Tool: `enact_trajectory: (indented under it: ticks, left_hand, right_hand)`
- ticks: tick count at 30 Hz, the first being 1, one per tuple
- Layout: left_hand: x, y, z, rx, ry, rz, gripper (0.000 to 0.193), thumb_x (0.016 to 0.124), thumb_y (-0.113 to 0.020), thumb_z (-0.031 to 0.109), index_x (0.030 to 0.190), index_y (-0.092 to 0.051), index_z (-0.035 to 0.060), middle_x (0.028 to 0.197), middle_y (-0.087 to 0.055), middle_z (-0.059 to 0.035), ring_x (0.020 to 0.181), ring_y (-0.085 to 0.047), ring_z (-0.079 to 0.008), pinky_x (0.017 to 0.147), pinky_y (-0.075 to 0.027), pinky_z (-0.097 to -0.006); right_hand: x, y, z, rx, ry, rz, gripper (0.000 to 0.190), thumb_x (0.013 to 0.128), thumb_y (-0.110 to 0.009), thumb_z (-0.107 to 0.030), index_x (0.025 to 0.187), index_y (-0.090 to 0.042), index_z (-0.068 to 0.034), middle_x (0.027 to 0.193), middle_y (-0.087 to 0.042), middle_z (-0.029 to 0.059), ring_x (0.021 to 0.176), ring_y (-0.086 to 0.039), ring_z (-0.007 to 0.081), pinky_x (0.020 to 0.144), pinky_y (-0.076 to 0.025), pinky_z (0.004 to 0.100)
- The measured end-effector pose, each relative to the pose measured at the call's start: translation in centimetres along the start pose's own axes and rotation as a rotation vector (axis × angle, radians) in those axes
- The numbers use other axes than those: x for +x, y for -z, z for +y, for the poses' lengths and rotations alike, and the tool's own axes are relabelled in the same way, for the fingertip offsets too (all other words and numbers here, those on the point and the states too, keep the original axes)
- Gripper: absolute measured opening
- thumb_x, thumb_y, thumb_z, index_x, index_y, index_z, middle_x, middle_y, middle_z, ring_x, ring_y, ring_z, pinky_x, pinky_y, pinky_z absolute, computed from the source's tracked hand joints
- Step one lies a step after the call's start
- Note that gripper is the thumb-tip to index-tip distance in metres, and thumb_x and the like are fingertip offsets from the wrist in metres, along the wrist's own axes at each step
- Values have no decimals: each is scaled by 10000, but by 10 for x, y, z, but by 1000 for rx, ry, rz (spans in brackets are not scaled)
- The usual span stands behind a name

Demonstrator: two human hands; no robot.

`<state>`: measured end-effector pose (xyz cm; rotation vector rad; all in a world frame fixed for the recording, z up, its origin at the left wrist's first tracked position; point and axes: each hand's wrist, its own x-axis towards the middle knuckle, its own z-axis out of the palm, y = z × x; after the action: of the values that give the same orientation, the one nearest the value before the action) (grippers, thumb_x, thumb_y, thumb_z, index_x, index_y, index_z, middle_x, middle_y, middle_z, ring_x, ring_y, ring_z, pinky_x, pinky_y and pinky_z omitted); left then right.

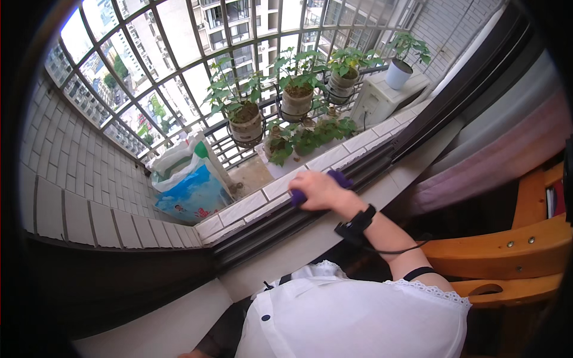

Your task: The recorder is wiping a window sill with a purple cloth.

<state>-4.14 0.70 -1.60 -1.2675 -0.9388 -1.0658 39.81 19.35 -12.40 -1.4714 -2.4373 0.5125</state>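
Note:
My right hand (pixel 315 190) grips a bunched purple cloth (pixel 340 178), which bulges out on both sides of the fingers. It is over the tiled outer ledge (pixel 244 208) and the dark window track (pixel 277 228) beside it. Whether the cloth presses on the tiles or on the track edge is hidden under the hand. A black band with a small device (pixel 356 227) and a cable is strapped round that wrist. Only a sliver of my left hand (pixel 193 354) shows at the bottom edge, its fingers out of view.
Potted plants (pixel 246 123) hang along a metal window grille (pixel 179 71). A white pot (pixel 398 74) stands on an outdoor air-conditioner unit (pixel 380 96). Outside the ledge sits a blue and white bag (pixel 192 190). Wooden furniture (pixel 492 246) and a pink curtain (pixel 497 165) are at the right.

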Motion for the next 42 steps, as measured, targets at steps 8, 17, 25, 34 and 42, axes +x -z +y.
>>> enact_trajectory:
  ticks: [8,17,25,34,42]
  left_hand:
    - [8,-1,11,-20,4,18,581,867,-546,429,1295,-447,47,1277,-462,-202,1184,-432,-378,968,-300,-547]
    - [-1,8,4,38,18,6,596,853,-551,452,1279,-456,48,1267,-454,-214,1177,-437,-380,953,-312,-545]
    - [-7,28,2,121,29,-23,622,828,-560,492,1250,-472,44,1245,-442,-239,1156,-452,-386,923,-339,-542]
    - [21,11,13,48,-62,-55,513,885,-599,279,1223,-475,-86,1219,-507,-330,1054,-589,-416,836,-544,-483]
    - [24,16,13,95,-72,-77,529,883,-615,313,1196,-501,-97,1216,-526,-334,1052,-596,-431,865,-526,-519]
  right_hand:
    - [-52,74,127,-307,-590,-25,386,653,-689,-178,1033,-626,-158,1028,-607,145,1019,-592,353,876,-498,432]
    - [-82,43,142,-422,-667,419,409,683,-707,-200,1075,-590,-173,1045,-559,140,995,-551,367,854,-500,451]
    - [-54,14,62,-261,-354,383,411,644,-742,-214,1025,-598,-153,1003,-571,131,947,-571,350,832,-503,429]
    - [-28,-18,-36,-3,-18,317,415,634,-742,-156,1026,-610,-138,986,-576,102,950,-577,322,829,-507,408]
    - [-58,72,33,-304,-433,193,394,672,-738,-187,1051,-631,-181,1011,-606,114,978,-607,327,819,-532,414]
